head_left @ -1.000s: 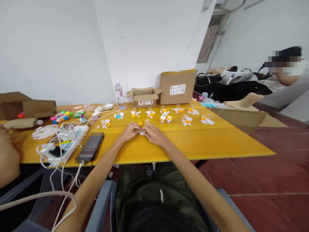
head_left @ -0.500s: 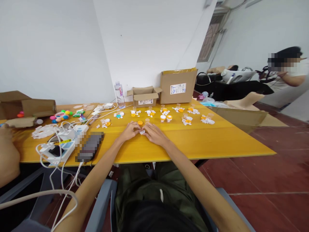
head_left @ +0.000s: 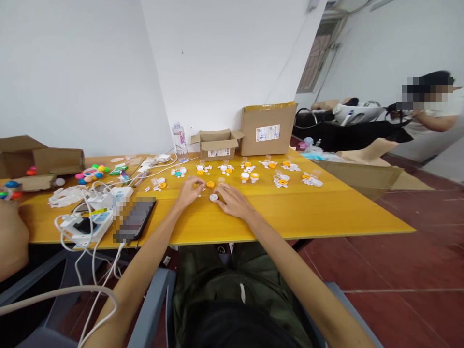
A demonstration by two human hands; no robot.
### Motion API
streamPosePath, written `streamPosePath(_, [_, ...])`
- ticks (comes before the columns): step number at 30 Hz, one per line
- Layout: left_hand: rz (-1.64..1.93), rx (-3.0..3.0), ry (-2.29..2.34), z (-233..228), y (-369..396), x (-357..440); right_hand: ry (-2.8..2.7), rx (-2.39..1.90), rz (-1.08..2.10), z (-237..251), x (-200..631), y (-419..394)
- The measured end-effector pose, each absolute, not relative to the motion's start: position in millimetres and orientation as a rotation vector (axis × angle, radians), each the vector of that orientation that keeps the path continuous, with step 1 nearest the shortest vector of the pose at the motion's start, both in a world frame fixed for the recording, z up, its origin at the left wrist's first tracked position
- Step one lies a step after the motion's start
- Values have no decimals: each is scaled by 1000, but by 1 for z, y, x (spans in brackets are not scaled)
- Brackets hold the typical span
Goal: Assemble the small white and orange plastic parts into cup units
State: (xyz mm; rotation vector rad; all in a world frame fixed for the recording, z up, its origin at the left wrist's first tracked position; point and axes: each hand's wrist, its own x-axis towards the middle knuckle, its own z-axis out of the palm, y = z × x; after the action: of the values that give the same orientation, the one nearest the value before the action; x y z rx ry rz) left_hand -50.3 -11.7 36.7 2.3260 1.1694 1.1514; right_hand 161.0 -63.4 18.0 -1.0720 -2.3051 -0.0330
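Note:
My right hand (head_left: pixel 232 200) grips a small white round plastic part (head_left: pixel 213 197) at its edge, between thumb and fingers, just over the table. To its left, my left hand (head_left: pixel 189 193) is curled with thumb and forefinger close together; whatever they may pinch is too small to make out. Tiny white pieces (head_left: pixel 199 195) show by the left fingertips. An orange ring-shaped cap (head_left: pixel 210 184) lies between the hands, slightly beyond them. Behind the right fingers stands a small clear cup (head_left: pixel 221 181), partly covered.
Small groups of white and orange parts (head_left: pixel 247 167) line the table's back, near two orange-topped cups (head_left: pixel 254 178). Cardboard boxes (head_left: pixel 268 130) and a water bottle (head_left: pixel 180 142) stand behind. Left are a phone (head_left: pixel 137 220), power strips (head_left: pixel 94 224) with cables, and another person's arm (head_left: pixel 12 237).
My left hand has moved left, away from the white part, opening a gap between the hands. The right hand keeps the white part, whose round face now shows.

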Motion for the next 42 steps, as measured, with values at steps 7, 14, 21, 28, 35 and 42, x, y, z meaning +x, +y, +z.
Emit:
streamPosePath(7, [1000, 2367, 1207, 39, -5, -69, -2280, -1107, -60, 21, 160, -66])
streamPosePath(14, [811, 2526, 1229, 33, -9, -74, -2217, -1147, -101, 18, 160, -63])
streamPosePath(21, [732, 2562, 1212, 35, -12, -73, -2204, -1147, -136, 16, 160, -62])
streamPosePath(28, [733, 2550, 1128, 35, -13, -68, -2258, -1042, -79, 18, 160, -63])
streamPosePath(35, [763, 2541, 1014, 35, -13, -66, -2277, -900, -26, 16, 160, -60])
streamPosePath(42, [794, 2527, 976, 36, -14, -65, -2300, -847, -55, 8, 160, -54])
